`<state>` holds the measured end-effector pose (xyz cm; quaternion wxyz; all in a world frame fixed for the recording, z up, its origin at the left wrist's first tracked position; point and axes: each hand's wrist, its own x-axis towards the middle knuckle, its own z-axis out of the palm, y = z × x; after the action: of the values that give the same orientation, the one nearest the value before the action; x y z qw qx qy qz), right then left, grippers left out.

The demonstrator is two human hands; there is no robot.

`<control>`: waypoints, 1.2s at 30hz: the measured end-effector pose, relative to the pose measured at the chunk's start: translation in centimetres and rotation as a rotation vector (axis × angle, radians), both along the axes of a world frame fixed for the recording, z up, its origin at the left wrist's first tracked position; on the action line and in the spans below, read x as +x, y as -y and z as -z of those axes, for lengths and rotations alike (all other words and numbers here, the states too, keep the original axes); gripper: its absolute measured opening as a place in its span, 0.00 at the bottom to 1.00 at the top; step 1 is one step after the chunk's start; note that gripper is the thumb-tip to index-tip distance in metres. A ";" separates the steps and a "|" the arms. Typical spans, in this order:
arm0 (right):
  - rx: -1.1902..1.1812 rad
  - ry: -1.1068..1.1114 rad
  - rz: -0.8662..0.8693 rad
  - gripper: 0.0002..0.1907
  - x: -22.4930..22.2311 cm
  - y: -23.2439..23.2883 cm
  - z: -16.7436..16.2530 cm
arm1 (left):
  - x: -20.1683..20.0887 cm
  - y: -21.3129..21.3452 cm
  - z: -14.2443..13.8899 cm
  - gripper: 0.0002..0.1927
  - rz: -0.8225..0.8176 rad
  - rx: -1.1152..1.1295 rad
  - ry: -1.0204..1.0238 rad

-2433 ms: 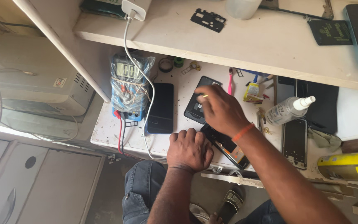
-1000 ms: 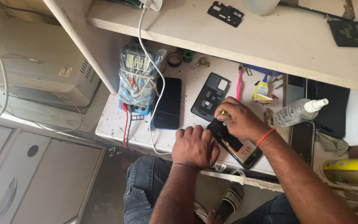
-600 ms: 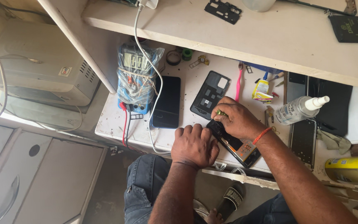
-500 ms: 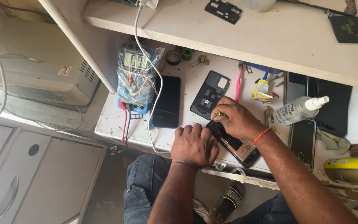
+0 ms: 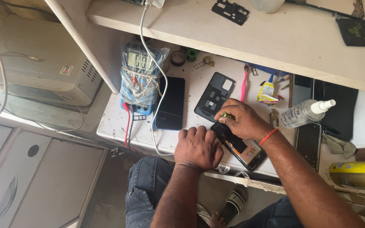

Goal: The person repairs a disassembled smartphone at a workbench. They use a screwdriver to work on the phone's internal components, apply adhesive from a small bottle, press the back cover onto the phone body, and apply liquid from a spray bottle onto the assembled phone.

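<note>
Compared with the earlier views, my right hand [image 5: 243, 120] has left the loose back cover [image 5: 214, 96], where it rested a couple of seconds ago, and has come down to the opened phone [image 5: 239, 145] at the front edge of the counter [image 5: 115, 122]. Over the last second both hands have hardly shifted, so I judge the work has settled into fine, steady handling on the phone's top end rather than fetching parts.

Right hand: fingers [image 5: 229, 116] pinched narrow around a small yellow-green tool [image 5: 227, 115], apparently a screwdriver handle, held upright over the phone's upper corner. I cannot tell whether the tip is seated; the hand hides it.

Left hand [image 5: 198, 147]: fingers curled, nearly shut, knuckles up, pressing on the phone's left edge at about 9 o'clock from the phone body. It steadies rather than grips; nothing is enclosed in it that I can see.

Phone position: lying flat and diagonal, innards up, top end toward 10 o'clock under both hands, bottom end toward 4 o'clock below my right wrist.

Surroundings: back cover just beyond the right hand at 11 o'clock, apart from the phone. Black phone [image 5: 170, 102] face up at 10 o'clock from the left hand. Multimeter [image 5: 140, 76] in a plastic bag further left. Pink toothbrush [image 5: 244, 84] and glue bottle [image 5: 267, 90] at 12 o'clock; spray bottle [image 5: 305, 113] at 2 o'clock.
</note>
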<state>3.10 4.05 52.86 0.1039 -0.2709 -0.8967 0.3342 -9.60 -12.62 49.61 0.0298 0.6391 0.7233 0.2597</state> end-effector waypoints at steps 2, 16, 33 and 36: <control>0.031 -0.014 -0.003 0.06 -0.1 0.0 -0.1 | 0.0 0.0 0.0 0.17 -0.002 0.014 0.005; -0.052 -0.669 0.363 0.08 2.4 3.2 -1.6 | 0.1 0.0 0.0 0.17 -0.005 -0.002 0.008; 0.455 -0.073 0.149 0.14 1.6 5.5 -0.9 | 0.4 -0.1 0.4 0.16 -0.016 0.077 0.002; 0.350 -0.170 0.211 0.13 1.9 5.5 -1.2 | 0.4 -0.1 0.4 0.16 -0.014 0.049 0.007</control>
<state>4.95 -1.43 54.11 0.2589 -0.3117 -0.8958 0.1826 -9.20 -12.52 49.26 0.0148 0.6337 0.7210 0.2799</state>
